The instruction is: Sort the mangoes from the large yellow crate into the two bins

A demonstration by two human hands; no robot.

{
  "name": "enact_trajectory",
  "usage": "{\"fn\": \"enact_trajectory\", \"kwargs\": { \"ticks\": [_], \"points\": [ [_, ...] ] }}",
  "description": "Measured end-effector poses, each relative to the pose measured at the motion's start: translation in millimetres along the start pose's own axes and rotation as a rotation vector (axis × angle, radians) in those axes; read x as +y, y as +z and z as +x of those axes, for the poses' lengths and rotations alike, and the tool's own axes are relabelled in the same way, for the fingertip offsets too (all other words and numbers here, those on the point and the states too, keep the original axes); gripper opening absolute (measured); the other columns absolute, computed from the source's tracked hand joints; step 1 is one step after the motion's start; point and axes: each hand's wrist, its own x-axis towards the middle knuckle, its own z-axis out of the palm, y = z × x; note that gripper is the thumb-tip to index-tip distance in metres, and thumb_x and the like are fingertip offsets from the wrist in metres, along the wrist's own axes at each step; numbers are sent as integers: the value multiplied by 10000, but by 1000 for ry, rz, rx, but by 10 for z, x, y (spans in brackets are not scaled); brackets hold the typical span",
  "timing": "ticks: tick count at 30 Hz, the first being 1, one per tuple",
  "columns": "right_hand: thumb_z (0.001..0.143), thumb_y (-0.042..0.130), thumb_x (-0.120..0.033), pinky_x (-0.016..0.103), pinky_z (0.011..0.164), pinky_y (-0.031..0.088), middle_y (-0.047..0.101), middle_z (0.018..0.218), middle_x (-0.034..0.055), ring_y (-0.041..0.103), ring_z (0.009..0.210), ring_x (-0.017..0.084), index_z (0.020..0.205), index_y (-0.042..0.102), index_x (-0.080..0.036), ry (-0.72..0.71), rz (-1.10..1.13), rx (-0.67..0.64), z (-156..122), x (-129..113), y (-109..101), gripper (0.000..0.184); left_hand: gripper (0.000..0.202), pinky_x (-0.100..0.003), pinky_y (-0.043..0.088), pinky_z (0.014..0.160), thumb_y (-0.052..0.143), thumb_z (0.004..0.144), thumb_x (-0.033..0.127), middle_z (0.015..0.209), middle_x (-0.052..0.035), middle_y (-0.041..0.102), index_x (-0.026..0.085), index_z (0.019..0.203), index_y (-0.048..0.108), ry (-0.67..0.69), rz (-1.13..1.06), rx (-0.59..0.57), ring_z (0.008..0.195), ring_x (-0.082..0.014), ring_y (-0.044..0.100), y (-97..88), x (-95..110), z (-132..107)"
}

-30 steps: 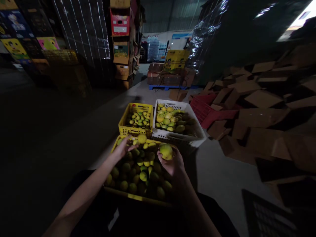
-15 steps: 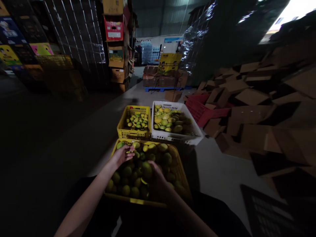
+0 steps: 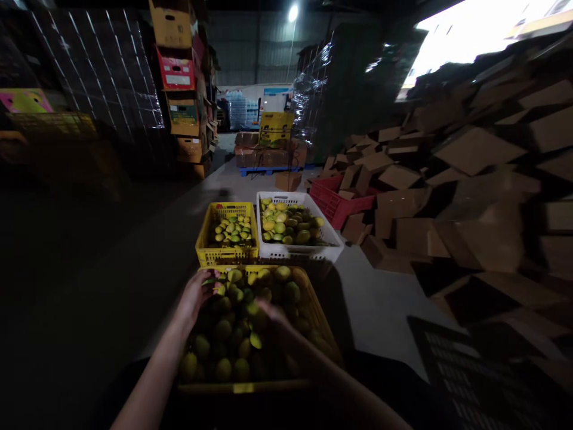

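Observation:
A yellow crate (image 3: pixel 323 316) full of oval green-yellow fruits that look like mangoes (image 3: pixel 222 329) stands right in front of me. At its far left corner my left hand (image 3: pixel 197 294) curls its fingers over a green fruit (image 3: pixel 208 280); how firmly it grips is hard to see. Low over the middle of the crate, my right hand (image 3: pixel 278 322), blurred, is closed on another green oval fruit (image 3: pixel 256 316). Shadow hides part of the right fingers and the fruits under that arm.
Beyond the near crate stand a smaller yellow crate (image 3: pixel 227 255) and a white crate (image 3: pixel 299 253), both with similar yellow-green fruits. A red crate (image 3: pixel 340 206) and heaped cardboard boxes (image 3: pixel 412 239) lie to the right. Stacked cartons (image 3: pixel 181 113) rise behind at left.
My left hand has moved left, from over the fruits to the crate's far left corner, and its fingers have curled. The right hand still holds its fruit. The whole view has shifted.

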Motion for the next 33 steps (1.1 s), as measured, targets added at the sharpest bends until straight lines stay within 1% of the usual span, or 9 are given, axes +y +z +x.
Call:
{"fn": "enact_trajectory", "kwargs": {
  "ticks": [3,7,12,16,20,22,27,30,33],
  "points": [
    [626,682,-455,472,875,486,684,915,35,642,944,273,983,611,-288,-108,45,146,335,-406,-363,400,201,-219,484,573,631,624,244,764,-19,660,139,795,629,35,-22,3,596,-123,622,0,11,6],
    [639,690,-340,474,932,457,680,1036,36,654,955,251,973,615,-282,-203,166,234,312,-600,-667,348,198,-225,479,562,645,591,247,763,-14,656,141,758,623,16,-8,16,589,-123,616,14,-7,-1],
    [687,605,-319,451,886,501,725,923,104,691,856,260,853,641,-181,196,239,190,236,-414,-465,218,242,-230,471,584,663,602,311,773,-19,658,139,771,639,23,83,-57,608,-130,614,58,-57,-18],
    [696,580,-305,390,805,540,737,865,83,694,798,235,820,637,-191,196,175,221,268,-401,-378,178,168,-231,447,582,647,627,283,740,-20,660,148,728,643,32,188,-62,579,-128,599,139,-90,-43],
    [668,581,-304,375,772,539,718,798,50,690,750,213,778,599,-204,134,80,291,276,-465,-528,149,77,-233,416,562,590,693,208,718,-27,662,155,689,646,18,214,-35,552,-128,587,204,-92,-56],
    [687,558,-334,387,749,539,707,791,59,686,745,221,789,579,-204,129,-66,306,294,-456,-607,167,100,-240,410,567,560,722,178,721,-31,665,156,682,649,6,218,-17,552,-130,582,217,-82,-57],
    [813,410,-353,377,725,511,696,896,100,662,827,248,898,568,-192,203,-836,247,295,-205,-652,241,138,-246,396,584,534,754,151,718,-31,668,157,700,661,-26,230,-12,568,-136,572,222,-48,-72],
    [767,544,-296,372,808,446,671,945,118,607,973,294,893,595,-185,289,-1138,157,182,98,-627,176,136,-250,388,597,540,760,146,730,-33,671,153,700,662,-29,231,-40,568,-136,565,220,-23,-92],
    [676,659,-193,367,805,413,648,982,134,577,1012,324,968,606,-173,409,-1339,30,29,422,-633,298,145,-248,384,603,542,770,139,717,-29,660,147,672,649,-22,219,-70,548,-127,551,202,4,-101]
  ]
}}
